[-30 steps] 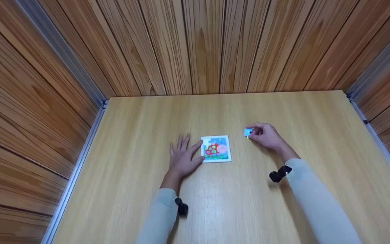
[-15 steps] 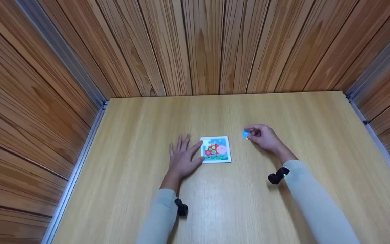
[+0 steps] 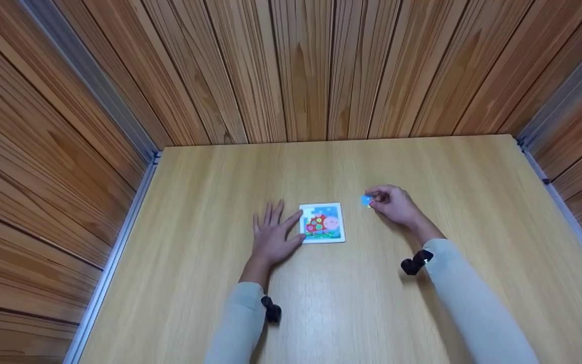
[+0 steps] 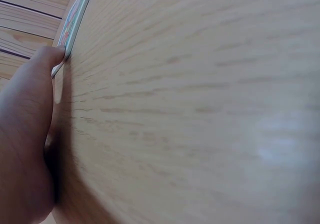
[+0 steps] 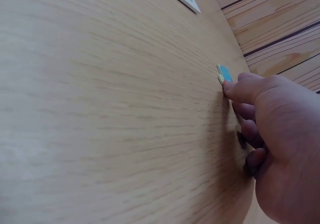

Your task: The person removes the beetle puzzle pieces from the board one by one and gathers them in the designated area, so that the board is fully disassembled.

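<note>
A small square jigsaw puzzle (image 3: 322, 223) with a white frame lies flat on the table; its picture shows a pink pig-like figure in red on blue. My left hand (image 3: 273, 240) rests on the table with fingers spread, thumb and index fingertip touching the frame's left edge. To the right of the puzzle, my right hand (image 3: 395, 206) pinches a small blue puzzle piece (image 3: 366, 200) between thumb and fingers, close over the table. In the right wrist view the piece (image 5: 224, 73) shows a pale knob at its near side; the fingers hide the rest.
The wooden table (image 3: 341, 303) has light grain and reaches back to a plank wall (image 3: 301, 71). Plank side walls and metal rails (image 3: 119, 242) bound it left and right. A black wrist camera (image 3: 416, 262) sits on each sleeve.
My right hand has shifted slightly left, and the puzzle piece in it has moved a little left and down. The left hand and the framed puzzle have stayed in place.
</note>
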### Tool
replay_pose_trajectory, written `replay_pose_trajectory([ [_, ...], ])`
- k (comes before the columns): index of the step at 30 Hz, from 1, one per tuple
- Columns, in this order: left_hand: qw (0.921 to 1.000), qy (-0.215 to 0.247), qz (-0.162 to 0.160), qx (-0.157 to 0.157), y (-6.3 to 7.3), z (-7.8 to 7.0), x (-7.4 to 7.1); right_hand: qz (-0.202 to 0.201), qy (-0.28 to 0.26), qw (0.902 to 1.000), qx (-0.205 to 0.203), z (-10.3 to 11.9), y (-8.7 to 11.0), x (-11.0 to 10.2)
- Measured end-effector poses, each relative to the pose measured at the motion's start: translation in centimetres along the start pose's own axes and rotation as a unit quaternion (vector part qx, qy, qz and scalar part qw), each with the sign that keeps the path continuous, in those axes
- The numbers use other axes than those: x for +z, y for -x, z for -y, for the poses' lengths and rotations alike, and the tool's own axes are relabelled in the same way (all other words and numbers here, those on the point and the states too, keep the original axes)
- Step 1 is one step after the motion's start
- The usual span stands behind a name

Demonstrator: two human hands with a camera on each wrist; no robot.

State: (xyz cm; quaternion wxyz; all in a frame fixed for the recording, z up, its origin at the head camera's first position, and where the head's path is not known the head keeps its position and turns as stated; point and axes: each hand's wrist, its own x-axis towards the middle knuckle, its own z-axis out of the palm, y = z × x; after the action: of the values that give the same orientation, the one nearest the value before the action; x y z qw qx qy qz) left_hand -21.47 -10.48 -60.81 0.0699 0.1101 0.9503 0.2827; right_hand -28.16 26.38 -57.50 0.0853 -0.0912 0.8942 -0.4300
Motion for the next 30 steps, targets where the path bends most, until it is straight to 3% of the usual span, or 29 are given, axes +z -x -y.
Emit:
replay_pose_trajectory([
  [10, 1.0000, -0.002, -0.005, 0.006, 0.3, -0.3, -0.3, 0.012, -0.039, 0.9991, 0.004, 1.0, 0.0, -0.9],
  [30, 1.0000, 0.003, -0.007, 0.004, 0.0, 0.1, 0.0, 0.038, 0.002, 0.9983, -0.044, 4.5, -0.6, 1.2],
])
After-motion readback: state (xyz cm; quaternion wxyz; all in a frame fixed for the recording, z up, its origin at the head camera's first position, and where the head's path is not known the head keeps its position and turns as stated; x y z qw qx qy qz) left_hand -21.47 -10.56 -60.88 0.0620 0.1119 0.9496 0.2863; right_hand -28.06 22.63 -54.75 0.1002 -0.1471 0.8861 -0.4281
